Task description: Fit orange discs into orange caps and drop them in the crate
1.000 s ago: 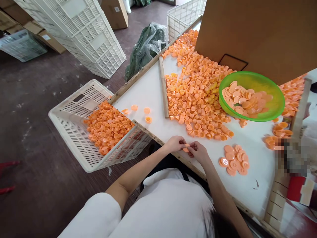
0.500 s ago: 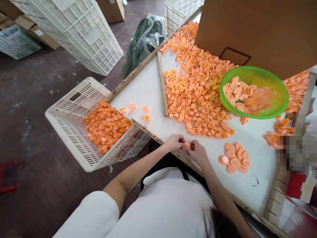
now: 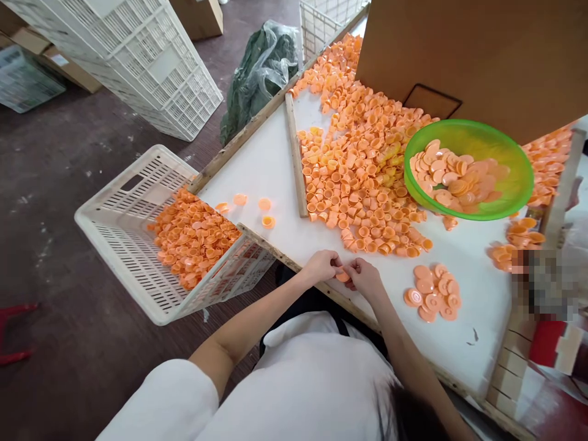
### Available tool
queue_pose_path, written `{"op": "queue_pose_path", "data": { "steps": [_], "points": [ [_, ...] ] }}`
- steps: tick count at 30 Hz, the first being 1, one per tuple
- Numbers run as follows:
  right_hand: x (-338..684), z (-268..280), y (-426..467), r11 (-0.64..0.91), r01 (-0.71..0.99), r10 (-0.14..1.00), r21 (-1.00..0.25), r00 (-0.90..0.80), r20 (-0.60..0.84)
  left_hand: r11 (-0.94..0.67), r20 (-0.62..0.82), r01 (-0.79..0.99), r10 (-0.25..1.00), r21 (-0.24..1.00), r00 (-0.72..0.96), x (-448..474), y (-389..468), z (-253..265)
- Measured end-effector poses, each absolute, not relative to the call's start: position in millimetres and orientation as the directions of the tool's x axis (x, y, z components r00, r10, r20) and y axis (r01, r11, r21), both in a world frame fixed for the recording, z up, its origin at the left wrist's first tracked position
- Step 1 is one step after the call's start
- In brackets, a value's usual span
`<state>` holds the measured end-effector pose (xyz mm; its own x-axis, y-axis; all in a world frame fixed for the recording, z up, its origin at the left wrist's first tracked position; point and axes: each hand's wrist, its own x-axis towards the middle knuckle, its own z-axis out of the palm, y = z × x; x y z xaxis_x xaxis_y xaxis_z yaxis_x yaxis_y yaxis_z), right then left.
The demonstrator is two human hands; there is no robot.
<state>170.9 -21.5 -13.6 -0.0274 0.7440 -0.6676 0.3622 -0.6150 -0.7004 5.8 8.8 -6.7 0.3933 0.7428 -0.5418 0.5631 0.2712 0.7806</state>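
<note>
Slightly lower than in the earlier frame sits a small, round, orange plastic piece, pinched by left hand and right hand. Flat orange plastic discs lie right of the grip, unchanged; translucent green plastic bowl beyond.

The piece is pale orange and rounded, its visible face smooth. Pinched between the left hand and the right hand, which partly cover it, it sits at the table's near edge; its underside is hidden.
</note>
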Motion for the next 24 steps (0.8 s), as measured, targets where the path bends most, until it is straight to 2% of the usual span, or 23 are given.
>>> {"op": "queue_pose_path", "data": {
  "steps": [4, 8, 11, 13, 14, 16, 18, 20, 22, 24],
  "points": [
    [166, -14, -19, -0.602, 0.381, 0.748, -0.702, -0.040, -0.663, 0.194, -0.498, 0.605, 0.776, 0.772, 0.387, 13, 8, -3],
    [172, -2, -26, -0.511, 0.414, 0.820, -0.754, -0.030, -0.572, 0.125, -0.424, 0.604, 0.820, 0.788, 0.384, 4, 5, 2],
    [205, 14, -35, -0.450, 0.466, 0.881, -0.762, 0.089, -0.465, 0.106, -0.389, 0.740, 0.894, 0.664, 0.221, -32, 11, 11],
    [240, 21, -41, -0.458, 0.514, 0.888, -0.725, 0.241, -0.391, 0.123, -0.274, 0.828, 0.961, 0.546, 0.038, -63, 18, 21],
    [259, 22, -43, -0.467, 0.582, 0.882, -0.665, 0.353, -0.311, 0.120, -0.169, 0.860, 0.985, 0.496, -0.040, -76, 22, 26],
    [290, 21, -46, -0.475, 0.688, 0.873, -0.548, 0.447, -0.195, 0.082, 0.032, 0.889, 0.994, 0.451, -0.107, -87, 27, 33],
    [309, 15, -46, -0.479, 0.764, 0.872, -0.433, 0.471, -0.134, -0.016, 0.120, 0.872, 0.992, 0.489, -0.049, -77, 28, 33],
    [315, 8, -45, -0.472, 0.802, 0.879, -0.365, 0.460, -0.126, -0.142, 0.119, 0.810, 0.989, 0.569, 0.090, -48, 26, 27],
    [314, 1, -42, -0.459, 0.818, 0.887, -0.347, 0.443, -0.129, -0.245, 0.125, 0.748, 0.969, 0.617, 0.214, -14, 23, 17],
    [311, -4, -40, -0.444, 0.821, 0.894, -0.358, 0.433, -0.115, -0.301, 0.151, 0.720, 0.952, 0.626, 0.266, 16, 21, 6]
  ]
}}
